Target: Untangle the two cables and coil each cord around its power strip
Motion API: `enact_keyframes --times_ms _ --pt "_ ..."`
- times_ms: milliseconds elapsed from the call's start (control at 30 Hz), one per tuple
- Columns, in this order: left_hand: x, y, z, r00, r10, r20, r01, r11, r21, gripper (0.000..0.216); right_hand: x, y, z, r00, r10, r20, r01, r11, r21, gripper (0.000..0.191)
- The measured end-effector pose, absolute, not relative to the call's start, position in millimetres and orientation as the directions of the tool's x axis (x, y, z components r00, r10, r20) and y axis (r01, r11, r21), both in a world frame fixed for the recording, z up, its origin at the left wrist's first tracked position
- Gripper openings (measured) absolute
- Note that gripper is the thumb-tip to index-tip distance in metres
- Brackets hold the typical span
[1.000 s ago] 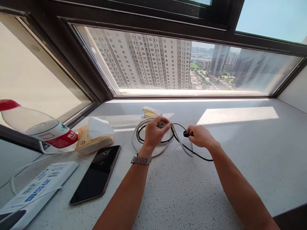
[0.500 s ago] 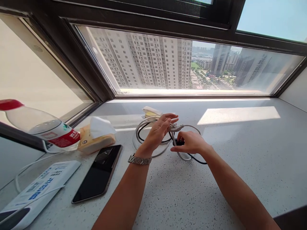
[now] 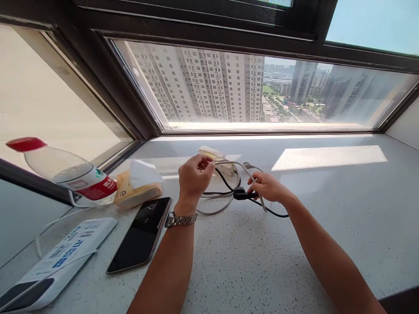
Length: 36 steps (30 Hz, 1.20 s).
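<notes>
Both hands pinch cables: left hand the white cord, right hand the black plug; loops could easily knot.

A grey-white cable arches up from a loose coil on the speckled sill, just in front of a small white adapter, tangled with a thin black cable whose black plug lies just right of that coil.
</notes>
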State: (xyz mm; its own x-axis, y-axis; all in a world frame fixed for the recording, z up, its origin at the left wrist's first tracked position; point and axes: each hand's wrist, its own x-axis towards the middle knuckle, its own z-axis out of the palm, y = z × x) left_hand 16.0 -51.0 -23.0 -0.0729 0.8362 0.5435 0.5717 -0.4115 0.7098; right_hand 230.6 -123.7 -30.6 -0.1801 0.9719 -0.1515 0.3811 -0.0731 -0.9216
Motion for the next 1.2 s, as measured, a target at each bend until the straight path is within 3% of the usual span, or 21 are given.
enact_keyframes --times_ms 67,200,267,367,500,600,800,900,1000,1100,1200 --pt "7.5 -50.2 -20.3 -0.044 0.806 0.59 0.635 -0.433 0.64 0.021 232.4 -123.5 -29.2 -0.193 0.963 -0.19 0.295 -0.128 -0.947 0.013" --pt "-5.5 -49.3 -16.6 0.12 0.907 0.405 0.563 -0.398 0.724 0.034 233.9 -124.6 -24.7 -0.183 0.967 -0.179 0.183 -0.145 -0.972 0.015" --pt "-8.4 -52.6 -11.1 0.146 0.857 0.495 0.477 -0.499 0.723 0.038 234.3 -124.6 -23.3 -0.137 0.974 -0.179 0.157 -0.157 -0.975 0.016" --pt "-4.6 -64.0 1.1 0.242 0.718 0.653 0.371 -0.69 0.621 0.038 235.5 -124.4 -21.9 -0.099 0.973 -0.209 0.136 -0.195 -0.971 0.017" --pt "20.0 -82.8 3.8 0.62 0.699 0.356 0.47 -0.694 0.545 0.043 238.1 -126.2 -17.6 -0.087 0.971 -0.221 0.115 -0.211 -0.971 0.018" --pt "45.9 -91.9 -7.4 0.638 0.712 0.294 0.525 -0.681 0.51 0.054 239.6 -129.3 -12.9 -0.088 0.973 -0.213 0.083 -0.206 -0.975 0.016" --pt "58.2 -87.8 -14.8 0.709 0.675 0.206 0.488 -0.68 0.548 0.026 243.7 -132.0 -7.8 -0.162 0.968 -0.193 0.039 -0.19 -0.981 0.011" --pt "39.5 -82.0 -1.2 0.665 0.688 0.291 0.484 -0.693 0.534 0.025 252.2 -131.9 -5.5 -0.016 0.997 -0.081 0.209 -0.076 -0.975 0.009" --pt "13.7 -83.6 18.3 0.447 0.778 0.442 0.536 -0.628 0.564 0.029 264.9 -133.3 -2.2 0.143 0.989 0.043 0.416 -0.021 -0.909 0.011" --pt "-10.6 -91.6 34.9 0.201 0.848 0.49 0.529 -0.515 0.674 0.031 274.6 -134.1 -1.3 0.226 0.97 0.092 0.406 -0.008 -0.914 0.013" --pt "-27.2 -99.2 43.0 0.209 0.881 0.425 0.354 -0.473 0.807 0.029 277.3 -131.0 -5.1 0.298 0.947 0.117 0.33 0.013 -0.944 0.012"
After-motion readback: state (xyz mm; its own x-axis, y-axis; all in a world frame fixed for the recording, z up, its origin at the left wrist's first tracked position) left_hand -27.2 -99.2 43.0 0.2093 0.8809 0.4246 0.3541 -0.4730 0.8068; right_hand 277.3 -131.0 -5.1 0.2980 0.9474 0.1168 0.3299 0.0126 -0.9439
